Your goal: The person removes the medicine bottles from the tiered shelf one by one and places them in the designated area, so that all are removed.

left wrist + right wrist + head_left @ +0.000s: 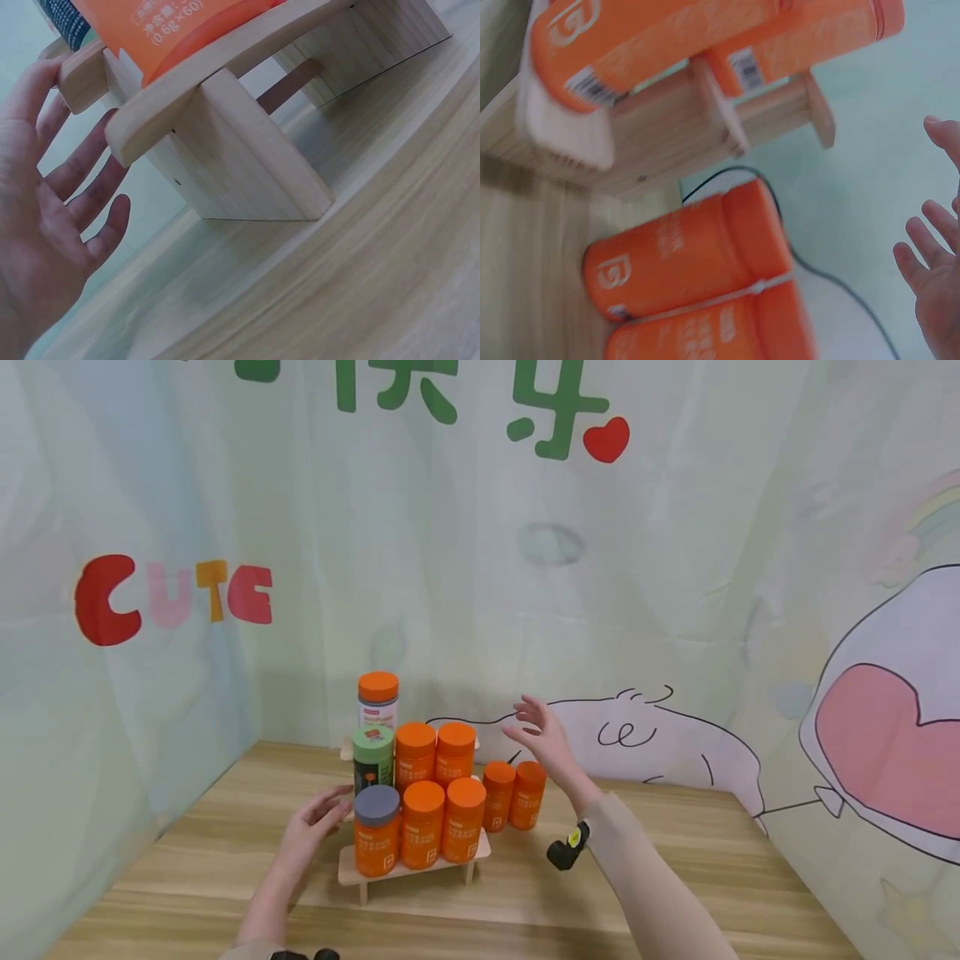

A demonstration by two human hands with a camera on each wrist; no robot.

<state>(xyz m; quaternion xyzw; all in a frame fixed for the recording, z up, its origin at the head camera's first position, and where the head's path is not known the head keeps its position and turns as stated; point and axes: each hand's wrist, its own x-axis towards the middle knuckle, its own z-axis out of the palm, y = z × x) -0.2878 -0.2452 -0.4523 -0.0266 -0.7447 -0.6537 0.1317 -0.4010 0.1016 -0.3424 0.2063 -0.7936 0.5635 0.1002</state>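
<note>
A stepped wooden rack point(348, 865) holds jars in rows. On its front step stand a grey-lidded orange jar point(377, 835) and two all-orange jars point(423, 827). Behind them are a green-lidded jar point(372, 745) and two more orange jars; an orange-lidded jar with a white label point(378, 697) stands at the back. My left hand point(309, 828) is at the rack's left end, fingers loosely spread by the step ends point(84, 77); fingertip contact is hard to tell. My right hand point(547, 742) hovers empty, fingers spread, above two orange jars point(528, 795) right of the rack.
The rack stands on a wood-grain table point(637, 877). A printed curtain point(450, 593) hangs behind and at both sides. A black wrist camera point(567, 846) is strapped at the right sleeve point(637, 868). The two jars beside the rack stand side by side on the tabletop.
</note>
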